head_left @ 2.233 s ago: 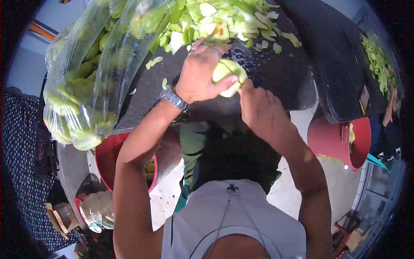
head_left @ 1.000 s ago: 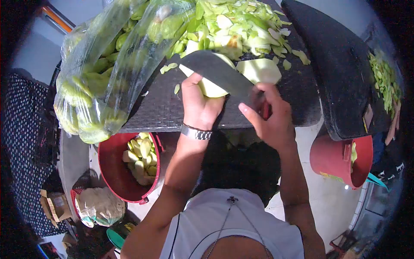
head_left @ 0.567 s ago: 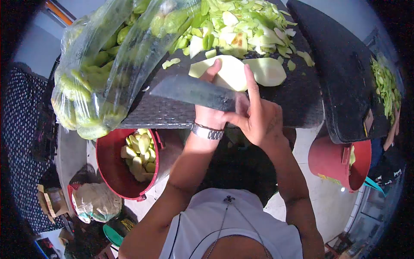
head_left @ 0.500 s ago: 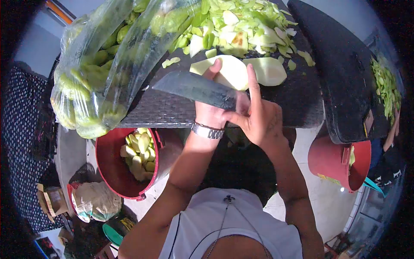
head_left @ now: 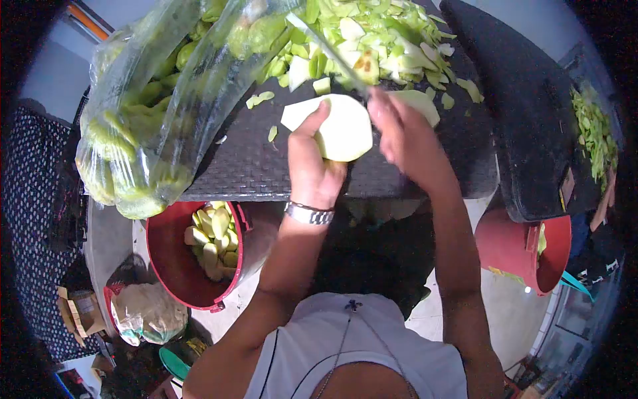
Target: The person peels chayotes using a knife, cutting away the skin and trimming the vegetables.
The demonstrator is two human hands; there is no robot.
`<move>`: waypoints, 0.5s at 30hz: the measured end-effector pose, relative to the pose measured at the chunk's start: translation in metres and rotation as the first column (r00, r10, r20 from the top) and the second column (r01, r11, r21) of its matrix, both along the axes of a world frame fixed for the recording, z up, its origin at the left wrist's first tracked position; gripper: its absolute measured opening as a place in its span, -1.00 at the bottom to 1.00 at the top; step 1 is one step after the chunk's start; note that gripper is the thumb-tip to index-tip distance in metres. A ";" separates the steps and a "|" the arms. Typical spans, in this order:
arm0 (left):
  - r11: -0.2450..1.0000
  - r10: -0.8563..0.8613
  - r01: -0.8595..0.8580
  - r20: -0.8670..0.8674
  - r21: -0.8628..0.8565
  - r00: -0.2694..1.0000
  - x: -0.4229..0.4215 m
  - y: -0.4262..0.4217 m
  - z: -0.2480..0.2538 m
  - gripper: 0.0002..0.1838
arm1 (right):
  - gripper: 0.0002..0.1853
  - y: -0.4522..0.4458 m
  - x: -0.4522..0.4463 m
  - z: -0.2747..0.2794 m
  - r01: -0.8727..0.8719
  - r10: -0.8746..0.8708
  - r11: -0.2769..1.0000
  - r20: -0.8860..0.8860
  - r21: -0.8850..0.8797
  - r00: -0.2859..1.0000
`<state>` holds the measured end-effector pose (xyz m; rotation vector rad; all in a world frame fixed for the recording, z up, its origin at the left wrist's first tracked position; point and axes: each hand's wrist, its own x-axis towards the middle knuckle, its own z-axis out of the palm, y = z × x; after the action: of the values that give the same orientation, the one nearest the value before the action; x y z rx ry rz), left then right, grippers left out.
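My left hand (head_left: pixel 310 159) grips a peeled, pale chayote half (head_left: pixel 347 128) above the near edge of the dark woven table (head_left: pixel 246 174), thumb across its face. My right hand (head_left: pixel 407 136) is closed round the handle of a knife (head_left: pixel 325 50). Its blade points up and to the left, seen nearly edge-on, above a heap of green peelings (head_left: pixel 399 40). Behind my right hand lies another pale peeled piece (head_left: pixel 420 105), partly hidden by it.
A clear plastic bag (head_left: pixel 136 143) of green chayotes lies at the table's left. Below stands a red bucket (head_left: pixel 161 266) holding peeled pieces. Another red bucket (head_left: pixel 502 243) stands at right, under a second dark table (head_left: pixel 525 113) with peelings. A bundled sack (head_left: pixel 149 312) sits at lower left.
The knife has swung from lying flat across my left wrist to pointing up over the peelings. My right hand has moved up and right, and the held chayote half has come slightly nearer me.
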<state>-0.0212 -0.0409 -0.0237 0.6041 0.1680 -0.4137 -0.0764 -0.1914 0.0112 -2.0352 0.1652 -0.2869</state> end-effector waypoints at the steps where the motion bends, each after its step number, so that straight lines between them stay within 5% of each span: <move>1: 1.000 0.006 -0.006 -0.015 -0.006 1.000 0.000 0.004 0.005 -0.71 | -0.37 -0.004 0.014 0.009 0.042 -0.042 0.997 -0.008 -0.064 0.999; 3: 1.000 0.022 -0.023 -0.049 -0.013 0.999 -0.004 0.012 0.014 -0.72 | -0.33 -0.027 0.057 -0.010 0.143 -0.130 0.982 0.108 -0.123 0.986; 4: 0.999 0.042 -0.041 -0.012 0.033 0.999 -0.001 0.016 0.013 -0.64 | -0.37 -0.043 0.077 -0.015 0.027 -0.018 0.995 0.089 -0.092 0.996; 7: 0.948 -0.142 0.141 0.018 -0.287 0.990 0.005 0.037 0.020 -0.52 | -0.49 -0.037 0.093 0.030 0.101 -0.083 0.994 -0.279 0.051 0.957; 10: 0.912 -0.196 0.197 0.039 -0.359 0.980 0.011 0.047 0.008 -0.38 | -0.54 -0.066 0.128 0.017 0.004 0.104 0.957 -0.355 0.289 0.929; 15: 0.824 -0.285 0.248 0.006 -0.509 0.959 0.010 0.045 0.001 -0.37 | -0.55 -0.061 0.120 0.006 0.098 0.011 0.800 -0.177 0.592 0.984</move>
<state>-0.0115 0.0045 -0.0232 0.0874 0.0348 -0.7249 0.0433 -0.2527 0.0168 -1.4162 0.3642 -0.0659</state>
